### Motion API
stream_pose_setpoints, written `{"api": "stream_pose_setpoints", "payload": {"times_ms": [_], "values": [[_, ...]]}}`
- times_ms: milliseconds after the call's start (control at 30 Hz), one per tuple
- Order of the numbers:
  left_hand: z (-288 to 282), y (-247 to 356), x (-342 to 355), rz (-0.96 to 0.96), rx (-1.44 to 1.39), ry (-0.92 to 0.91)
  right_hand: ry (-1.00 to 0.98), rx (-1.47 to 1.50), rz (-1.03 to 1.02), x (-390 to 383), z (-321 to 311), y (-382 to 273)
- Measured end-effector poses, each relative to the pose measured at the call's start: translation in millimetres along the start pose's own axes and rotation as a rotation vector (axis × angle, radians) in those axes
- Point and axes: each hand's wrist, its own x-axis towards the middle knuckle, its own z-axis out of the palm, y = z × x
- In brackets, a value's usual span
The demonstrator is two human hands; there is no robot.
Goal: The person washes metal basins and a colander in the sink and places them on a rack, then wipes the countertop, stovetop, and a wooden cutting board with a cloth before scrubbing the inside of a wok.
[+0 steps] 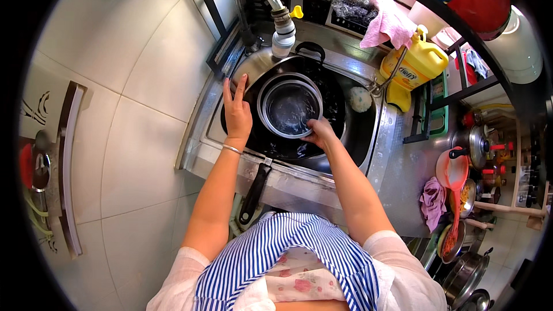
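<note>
In the sink stands a black wok (333,89) with a long black handle (253,193) pointing toward me. A round metal bowl (261,109) with water in it sits inside the wok; its doubled rim may be a second bowl nested in it. My right hand (320,133) grips the bowl's near right rim, thumb over the edge. On the left, my left hand (237,114) has its index and middle fingers stretched apart, beside a shiny metal round piece (253,69) at the wok's far left. Whether those fingers touch it, I cannot tell. The faucet (282,40) hangs just beyond.
Right of the wok lies a whitish scrubber (360,99). A yellow detergent jug (415,66), a yellow sponge (398,97) and a pink cloth (389,22) are at the far right. A black rack frame (455,101) borders the counter; a red strainer (452,173) and pots stand farther right.
</note>
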Motion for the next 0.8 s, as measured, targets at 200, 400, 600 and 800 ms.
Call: {"api": "stream_pose_setpoints", "payload": {"times_ms": [200, 400, 600, 800], "values": [[7.0, -11.9, -7.4, -0.049, -0.059, -0.031, 0.039, -0.132, -0.131, -62.1, -14.5, -37.1], [22.8, -5.8, -13.3, -0.174, -0.121, -0.064, 0.058, -0.273, -0.239, -119.6, -33.8, -94.5], [30.1, -26.5, -11.8, -0.507, -0.347, -0.134, 0.1, -0.361, -0.326, -150.9, -44.3, -133.4], [21.2, -1.8, -23.4, -1.018, -0.887, -0.285, 0.123, -0.424, -0.394, -158.6, -53.6, -144.9]]}}
